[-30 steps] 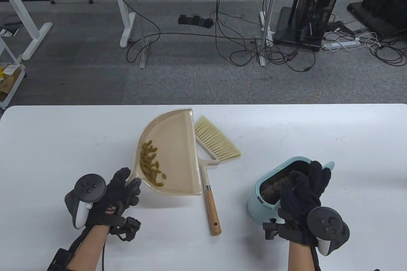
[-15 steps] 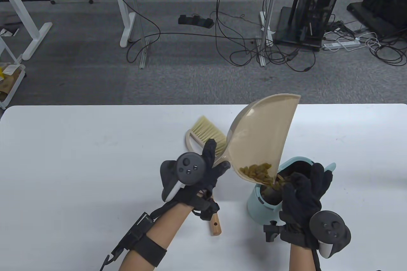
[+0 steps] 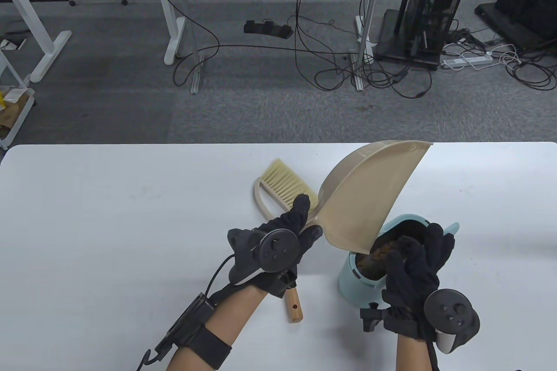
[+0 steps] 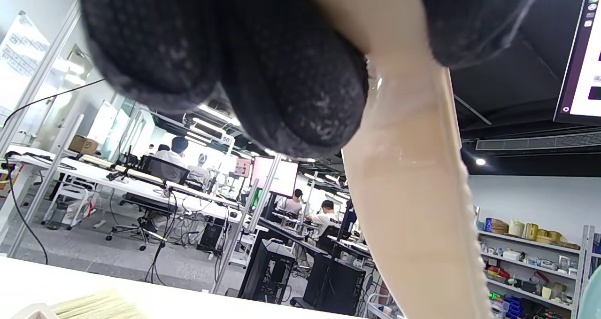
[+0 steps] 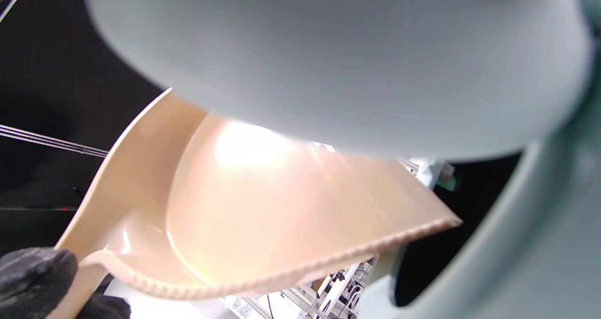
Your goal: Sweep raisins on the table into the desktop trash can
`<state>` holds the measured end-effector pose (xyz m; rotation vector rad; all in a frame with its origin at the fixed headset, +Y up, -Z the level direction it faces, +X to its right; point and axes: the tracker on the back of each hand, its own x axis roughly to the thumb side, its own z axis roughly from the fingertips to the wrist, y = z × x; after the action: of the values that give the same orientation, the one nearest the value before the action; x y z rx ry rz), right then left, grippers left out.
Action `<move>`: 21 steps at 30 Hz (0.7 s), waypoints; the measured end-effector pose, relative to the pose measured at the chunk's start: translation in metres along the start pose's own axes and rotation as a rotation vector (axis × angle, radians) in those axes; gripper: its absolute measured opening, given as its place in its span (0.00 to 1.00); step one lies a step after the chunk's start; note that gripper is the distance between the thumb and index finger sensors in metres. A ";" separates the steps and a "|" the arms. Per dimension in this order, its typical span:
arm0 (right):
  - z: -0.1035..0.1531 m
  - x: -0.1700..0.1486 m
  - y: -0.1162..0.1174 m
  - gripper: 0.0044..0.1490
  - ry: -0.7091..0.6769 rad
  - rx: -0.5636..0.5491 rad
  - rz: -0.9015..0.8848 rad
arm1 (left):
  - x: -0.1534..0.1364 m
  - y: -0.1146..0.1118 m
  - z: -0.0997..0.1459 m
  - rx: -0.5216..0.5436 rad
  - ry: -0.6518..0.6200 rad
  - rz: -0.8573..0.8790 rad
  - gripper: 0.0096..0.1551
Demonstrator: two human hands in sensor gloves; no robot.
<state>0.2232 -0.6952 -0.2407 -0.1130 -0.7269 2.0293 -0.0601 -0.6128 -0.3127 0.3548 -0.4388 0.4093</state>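
A person's left hand (image 3: 278,242) grips the handle of a beige dustpan (image 3: 370,197) and holds it tipped steeply above the table (image 3: 87,223), its lower corner over the open mouth of a pale-blue desktop trash can (image 3: 354,273) at the right side of the table view. The pan's inner face is turned away from the overhead camera, so what shows is its bare underside — no raisins can be made out on it from here. A brown mass, apparently the raisins (image 3: 380,253), sits inside the can, partly hidden by the right hand (image 3: 413,266), whose gloved fingers curl over the can's near rim and hold it where it stands.

In the left wrist view, the gloved fingers (image 4: 291,89) wrap the dustpan's handle (image 4: 413,178), which runs down the frame. The right wrist view looks up past the blurred can wall (image 5: 328,51) at the pan's glossy underside (image 5: 263,206), with a black fingertip at the lower left corner.

A small brush (image 3: 285,186) lies on the table behind the left hand — straw-coloured bristles pointing away from the person, wooden handle end (image 3: 293,308) showing near the wrist.
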 end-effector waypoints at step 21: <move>0.001 -0.002 0.002 0.34 -0.011 -0.010 0.008 | -0.257 0.006 0.134 -0.258 0.771 0.319 0.50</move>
<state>0.2224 -0.6978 -0.2409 -0.1101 -0.7445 2.0353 -0.3204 -0.7413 -0.3195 -0.1392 0.2144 0.7490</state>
